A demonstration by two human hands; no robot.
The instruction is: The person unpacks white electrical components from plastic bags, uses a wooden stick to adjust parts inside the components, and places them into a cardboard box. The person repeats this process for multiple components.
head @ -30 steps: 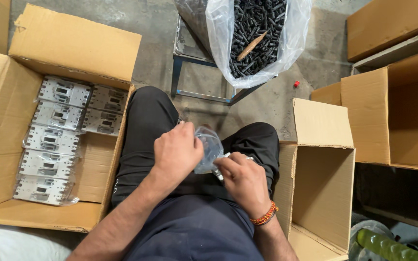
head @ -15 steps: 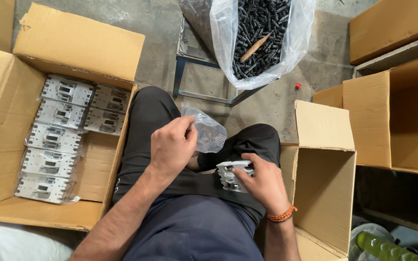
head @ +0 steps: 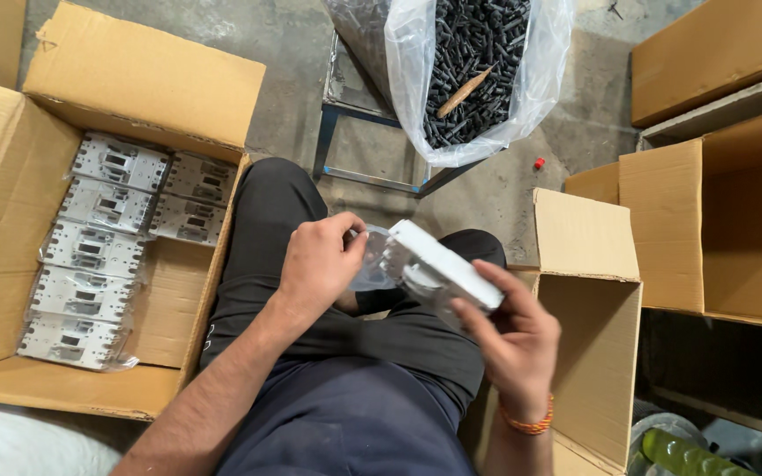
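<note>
My right hand (head: 509,339) holds a white plastic switch unit (head: 438,269) tilted above my lap. Its upper end sits in the mouth of a clear plastic bag (head: 370,260), which my left hand (head: 319,264) pinches open. Both hands are over my dark trousers (head: 346,353).
An open cardboard box (head: 11,264) on my left holds several bagged white units (head: 90,256). Another open cardboard box (head: 593,344) stands at my right. Ahead, a clear bag of black parts (head: 478,62) rests on a metal stool (head: 354,150). More cartons (head: 716,203) stand at right.
My right hand has lifted the white unit from my lap up to the bag. My left hand holds the bag open, and the unit's end has gone into it.
</note>
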